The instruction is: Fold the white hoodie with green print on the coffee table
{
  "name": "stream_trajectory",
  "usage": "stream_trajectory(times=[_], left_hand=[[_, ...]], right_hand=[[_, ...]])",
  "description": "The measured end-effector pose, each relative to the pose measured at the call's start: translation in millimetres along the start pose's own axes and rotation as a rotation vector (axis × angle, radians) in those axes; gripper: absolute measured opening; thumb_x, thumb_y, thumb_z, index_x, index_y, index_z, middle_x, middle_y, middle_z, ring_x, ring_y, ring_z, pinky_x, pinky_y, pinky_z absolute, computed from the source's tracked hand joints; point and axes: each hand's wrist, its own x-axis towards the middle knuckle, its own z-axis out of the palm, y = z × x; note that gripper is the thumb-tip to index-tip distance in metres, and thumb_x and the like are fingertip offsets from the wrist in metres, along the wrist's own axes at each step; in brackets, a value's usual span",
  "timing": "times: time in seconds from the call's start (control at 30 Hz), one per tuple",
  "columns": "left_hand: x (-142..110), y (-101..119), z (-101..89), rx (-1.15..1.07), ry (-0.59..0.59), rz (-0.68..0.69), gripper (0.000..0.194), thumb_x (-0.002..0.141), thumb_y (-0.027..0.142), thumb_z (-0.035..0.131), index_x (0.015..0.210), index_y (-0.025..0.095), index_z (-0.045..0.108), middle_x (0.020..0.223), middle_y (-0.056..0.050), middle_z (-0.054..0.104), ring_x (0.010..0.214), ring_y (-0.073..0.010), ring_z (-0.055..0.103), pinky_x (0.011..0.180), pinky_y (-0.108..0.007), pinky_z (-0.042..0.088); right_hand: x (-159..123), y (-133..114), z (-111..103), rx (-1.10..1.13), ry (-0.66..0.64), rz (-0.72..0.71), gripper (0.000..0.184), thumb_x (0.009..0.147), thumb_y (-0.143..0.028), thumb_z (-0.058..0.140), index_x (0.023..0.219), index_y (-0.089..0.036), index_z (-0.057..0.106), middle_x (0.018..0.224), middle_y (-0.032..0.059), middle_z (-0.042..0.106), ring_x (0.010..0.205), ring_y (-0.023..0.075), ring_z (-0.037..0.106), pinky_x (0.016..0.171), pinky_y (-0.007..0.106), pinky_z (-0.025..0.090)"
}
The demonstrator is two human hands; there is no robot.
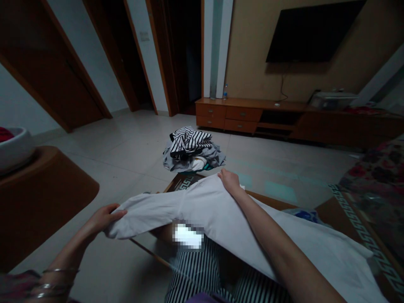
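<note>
A white long-sleeved shirt point(202, 206) lies spread over a low glass-topped table and toward my lap. My left hand point(109, 216) is closed on the end of one sleeve, pulling it out to the left past the table's edge. Near the shoulder or collar, my right hand point(229, 180) pinches the shirt's far edge, with the forearm stretched across the cloth. The lower part of the shirt reaches to the right, over the tabletop. A heap of folded or bundled clothes point(192, 147), a striped piece on top, sits just beyond the table's far corner.
The table's patterned border point(362, 229) shows at the right, with a blue and clear plastic bag point(306, 215) beside the shirt. A brown stool-like seat point(59, 181) bears a white basin point(17, 147) at left. Across the floor stands a low TV cabinet point(240, 113).
</note>
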Motion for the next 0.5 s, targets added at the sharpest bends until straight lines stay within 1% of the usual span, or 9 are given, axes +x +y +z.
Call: stream_trajectory(times=[0.07, 0.13, 0.2, 0.27, 0.3, 0.37, 0.43, 0.47, 0.5], left_hand=[[0.0, 1.7, -1.4, 0.013, 0.000, 0.002, 0.050, 0.061, 0.065, 0.062, 0.073, 0.018, 0.049, 0.054, 0.007, 0.048, 0.054, -0.0129, 0.046, 0.047, -0.019, 0.029], [0.7, 5.8, -4.0, -0.010, -0.024, -0.006, 0.051, 0.063, 0.067, 0.061, 0.076, 0.019, 0.048, 0.055, 0.008, 0.049, 0.053, -0.0123, 0.046, 0.046, -0.019, 0.028], [2.7, 11.4, -7.3, -0.045, -0.061, -0.018, 0.054, 0.063, 0.068, 0.062, 0.083, 0.019, 0.052, 0.059, 0.007, 0.055, 0.056, -0.0133, 0.050, 0.046, -0.019, 0.032], [5.0, 18.4, -10.7, -0.079, -0.093, -0.036, 0.059, 0.062, 0.070, 0.065, 0.091, 0.019, 0.058, 0.069, 0.003, 0.066, 0.064, -0.0166, 0.057, 0.051, -0.021, 0.039], [5.7, 22.5, -12.1, -0.103, -0.126, -0.048, 0.060, 0.061, 0.070, 0.067, 0.093, 0.019, 0.060, 0.076, 0.002, 0.070, 0.071, -0.0189, 0.061, 0.056, -0.023, 0.044], [5.6, 31.3, -13.9, -0.185, -0.239, -0.076, 0.059, 0.058, 0.069, 0.070, 0.092, 0.021, 0.064, 0.087, 0.001, 0.074, 0.087, -0.0231, 0.065, 0.069, -0.028, 0.051], [4.3, 38.6, -14.7, -0.238, -0.364, -0.097, 0.060, 0.055, 0.070, 0.071, 0.091, 0.022, 0.066, 0.089, 0.002, 0.075, 0.093, -0.0255, 0.066, 0.078, -0.033, 0.053], [3.9, 40.8, -15.0, -0.197, -0.343, -0.082, 0.063, 0.054, 0.074, 0.069, 0.091, 0.022, 0.068, 0.087, 0.002, 0.075, 0.091, -0.0262, 0.067, 0.077, -0.035, 0.055], [4.1, 41.8, -15.2, -0.132, -0.280, -0.060, 0.068, 0.052, 0.078, 0.066, 0.092, 0.023, 0.069, 0.083, 0.002, 0.075, 0.087, -0.0269, 0.068, 0.075, -0.038, 0.056]], right_hand=[[0.4, -1.2, -6.9, -0.012, -0.001, -0.031, 0.032, 0.097, -0.042, 0.041, 0.110, -0.018, 0.058, 0.106, 0.0114, 0.066, 0.095, 0.0213, 0.062, 0.080, 0.029, 0.041], [-5.3, -5.0, -15.3, -0.006, 0.062, -0.053, 0.034, 0.094, -0.041, 0.047, 0.116, -0.016, 0.057, 0.109, 0.0139, 0.063, 0.100, 0.0235, 0.059, 0.083, 0.031, 0.041], [-17.1, -9.0, -21.3, 0.021, 0.176, -0.111, 0.040, 0.093, -0.037, 0.051, 0.126, -0.016, 0.052, 0.115, 0.0166, 0.060, 0.108, 0.0265, 0.053, 0.090, 0.036, 0.039], [-32.1, -11.2, -21.0, 0.059, 0.253, -0.227, 0.043, 0.094, -0.034, 0.050, 0.133, -0.018, 0.047, 0.122, 0.0172, 0.057, 0.116, 0.0274, 0.047, 0.096, 0.040, 0.035], [-39.2, -11.3, -18.1, 0.075, 0.258, -0.292, 0.041, 0.094, -0.032, 0.050, 0.133, -0.019, 0.048, 0.126, 0.0167, 0.055, 0.119, 0.0269, 0.045, 0.099, 0.041, 0.033], [-50.0, -9.2, -8.6, 0.090, 0.215, -0.392, 0.035, 0.094, -0.030, 0.049, 0.128, -0.019, 0.053, 0.130, 0.0147, 0.053, 0.124, 0.0253, 0.042, 0.103, 0.041, 0.032], [-55.7, -4.8, 0.4, 0.093, 0.156, -0.427, 0.030, 0.095, -0.029, 0.049, 0.121, -0.018, 0.058, 0.133, 0.0134, 0.052, 0.127, 0.0239, 0.042, 0.105, 0.041, 0.032], [-57.6, -2.0, 2.9, 0.097, 0.138, -0.428, 0.030, 0.095, -0.030, 0.049, 0.120, -0.018, 0.058, 0.134, 0.0134, 0.052, 0.128, 0.0236, 0.041, 0.105, 0.041, 0.033], [-59.5, 0.8, 3.4, 0.106, 0.133, -0.429, 0.031, 0.094, -0.030, 0.050, 0.121, -0.017, 0.059, 0.135, 0.0138, 0.051, 0.129, 0.0235, 0.041, 0.105, 0.041, 0.033]])
